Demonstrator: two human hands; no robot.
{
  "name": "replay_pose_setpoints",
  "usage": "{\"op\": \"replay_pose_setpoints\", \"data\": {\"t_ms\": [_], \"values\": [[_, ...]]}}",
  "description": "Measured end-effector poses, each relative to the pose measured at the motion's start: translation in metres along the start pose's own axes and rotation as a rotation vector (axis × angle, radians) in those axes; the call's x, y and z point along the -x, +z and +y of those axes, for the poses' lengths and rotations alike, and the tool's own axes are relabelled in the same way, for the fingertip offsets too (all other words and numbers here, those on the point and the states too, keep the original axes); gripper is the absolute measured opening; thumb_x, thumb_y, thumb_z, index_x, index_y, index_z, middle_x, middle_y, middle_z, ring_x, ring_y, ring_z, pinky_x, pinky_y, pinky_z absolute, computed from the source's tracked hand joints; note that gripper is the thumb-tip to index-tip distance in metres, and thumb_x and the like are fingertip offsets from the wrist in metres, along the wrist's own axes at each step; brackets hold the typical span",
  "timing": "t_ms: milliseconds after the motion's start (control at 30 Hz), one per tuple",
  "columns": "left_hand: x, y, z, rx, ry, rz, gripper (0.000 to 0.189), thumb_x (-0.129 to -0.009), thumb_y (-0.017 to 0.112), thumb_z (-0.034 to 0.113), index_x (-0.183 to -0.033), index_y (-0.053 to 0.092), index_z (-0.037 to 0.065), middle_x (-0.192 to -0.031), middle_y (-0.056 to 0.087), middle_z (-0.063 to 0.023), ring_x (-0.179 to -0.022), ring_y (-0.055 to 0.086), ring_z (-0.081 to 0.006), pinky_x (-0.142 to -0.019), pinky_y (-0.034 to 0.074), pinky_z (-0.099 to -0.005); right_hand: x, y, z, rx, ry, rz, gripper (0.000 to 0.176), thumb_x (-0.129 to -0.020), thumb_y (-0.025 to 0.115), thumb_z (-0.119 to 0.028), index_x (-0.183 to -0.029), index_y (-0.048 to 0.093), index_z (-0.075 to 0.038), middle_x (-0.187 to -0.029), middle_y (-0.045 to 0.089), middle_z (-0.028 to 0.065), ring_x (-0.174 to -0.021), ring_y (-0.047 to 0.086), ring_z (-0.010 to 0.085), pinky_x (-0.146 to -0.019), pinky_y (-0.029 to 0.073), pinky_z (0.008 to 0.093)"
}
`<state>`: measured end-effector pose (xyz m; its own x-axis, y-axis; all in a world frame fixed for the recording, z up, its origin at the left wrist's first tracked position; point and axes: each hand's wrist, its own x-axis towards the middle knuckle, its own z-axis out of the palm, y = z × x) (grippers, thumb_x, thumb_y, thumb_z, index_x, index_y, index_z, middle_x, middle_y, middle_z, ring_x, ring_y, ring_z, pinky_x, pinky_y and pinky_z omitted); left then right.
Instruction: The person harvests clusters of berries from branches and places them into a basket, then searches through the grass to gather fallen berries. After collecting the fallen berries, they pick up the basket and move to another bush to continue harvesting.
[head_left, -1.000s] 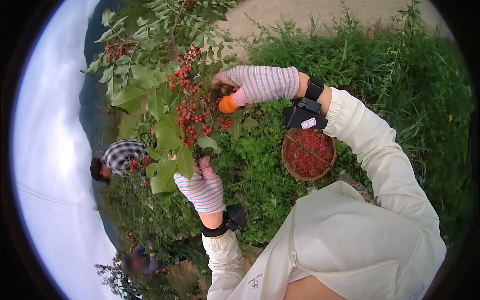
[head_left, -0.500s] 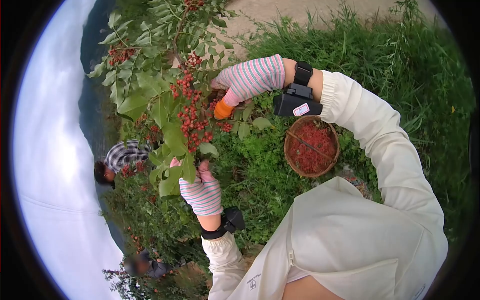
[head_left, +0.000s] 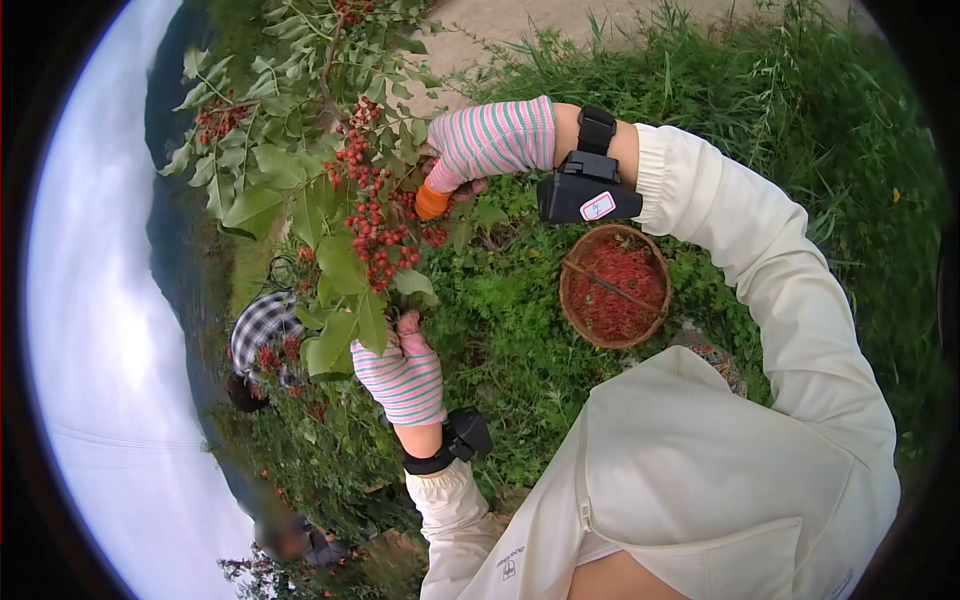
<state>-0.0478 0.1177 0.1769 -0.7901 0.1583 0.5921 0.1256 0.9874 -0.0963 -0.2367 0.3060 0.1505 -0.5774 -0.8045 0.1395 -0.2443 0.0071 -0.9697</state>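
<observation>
Red berry clusters (head_left: 375, 225), like Sichuan pepper, hang on a leafy branch (head_left: 345, 265). My right hand (head_left: 488, 142), in a pink, white and teal striped glove, is at the right side of these clusters. An orange cap (head_left: 432, 203) covers its thumb, and its fingers close around some berries, partly hidden. Below the clusters, my left hand (head_left: 402, 378), in a matching glove, reaches up to the branch's leaves. Its fingers are bent around the branch end, mostly behind large leaves.
A round wicker basket (head_left: 570, 315) with picked red berries stands in the greenery beside my body. A person in a checked shirt (head_left: 262, 330) bends among bushes at the left. Another person (head_left: 322, 547) is lower down. Tall grass (head_left: 720, 90) borders a dirt path (head_left: 540, 25).
The view has shifted slightly, so the branch and my hands sit a little further left. The person in the checked shirt has bent lower. Both hands stay at the branch.
</observation>
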Motion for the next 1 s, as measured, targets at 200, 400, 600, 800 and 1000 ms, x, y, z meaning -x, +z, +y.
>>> {"op": "replay_pose_setpoints", "data": {"t_ms": [200, 400, 600, 800, 1000], "values": [[0.01, 0.006, 0.003, 0.069, -0.163, -0.029, 0.015, -0.078, 0.062, 0.009, -0.081, 0.054, -0.003, -0.08, 0.056, -0.0174, -0.078, 0.051, -0.0373, -0.085, 0.039, -0.0451, 0.004, -0.001, 0.002, 0.058, 0.031, -0.025, 0.031, -0.071, 0.066, -0.03, -0.073, 0.062, 0.001, -0.061, 0.058, 0.0033, -0.052, 0.052, 0.0143, -0.05, 0.043, 0.0276], [0.006, 0.012, -0.001, -0.122, 0.002, -0.006, 0.02, -0.077, 0.063, 0.012, -0.088, 0.057, -0.004, -0.089, 0.058, -0.0199, -0.095, 0.049, -0.041, -0.086, 0.037, -0.0472, -0.007, 0.037, -0.001, 0.406, -0.06, 0.244, 0.032, -0.072, 0.062, -0.023, -0.076, 0.054, 0.008, -0.062, 0.055, 0.0141, -0.059, 0.056, 0.0251, -0.055, 0.045, 0.0366], [0.002, 0.014, 0.004, -0.183, 0.103, -0.016, 0.015, -0.077, 0.061, 0.011, -0.081, 0.055, -0.002, -0.082, 0.057, -0.0181, -0.086, 0.05, -0.0394, -0.085, 0.037, -0.0449, -0.013, 0.038, 0.036, 0.041, 0.184, 0.418, 0.043, -0.072, 0.063, -0.02, -0.105, 0.054, 0.006, -0.081, 0.062, 0.0172, -0.073, 0.061, 0.0252, -0.067, 0.049, 0.0348], [0.004, -0.005, -0.002, -0.028, -0.037, -0.063, 0.013, -0.077, 0.059, 0.008, -0.077, 0.051, -0.002, -0.075, 0.052, -0.0158, -0.074, 0.048, -0.036, -0.081, 0.039, -0.0395, 0.0, 0.067, 0.149, 0.236, 0.433, 0.455, 0.033, -0.074, 0.059, -0.02, -0.103, 0.059, -0.003, -0.099, 0.062, 0.0184, -0.095, 0.058, 0.0306, -0.08, 0.046, 0.0361], [0.008, -0.029, 0.006, 0.15, -0.183, -0.076, 0.017, -0.078, 0.061, 0.006, -0.09, 0.052, -0.003, -0.089, 0.052, -0.0162, -0.085, 0.049, -0.0323, -0.083, 0.038, -0.0371, -0.002, 0.114, 0.217, 0.686, 0.628, -0.049, 0.063, -0.08, 0.06, -0.032, -0.133, 0.033, -0.013, -0.126, 0.043, 0.0158, -0.105, 0.054, 0.0313, -0.087, 0.045, 0.0411]]}}
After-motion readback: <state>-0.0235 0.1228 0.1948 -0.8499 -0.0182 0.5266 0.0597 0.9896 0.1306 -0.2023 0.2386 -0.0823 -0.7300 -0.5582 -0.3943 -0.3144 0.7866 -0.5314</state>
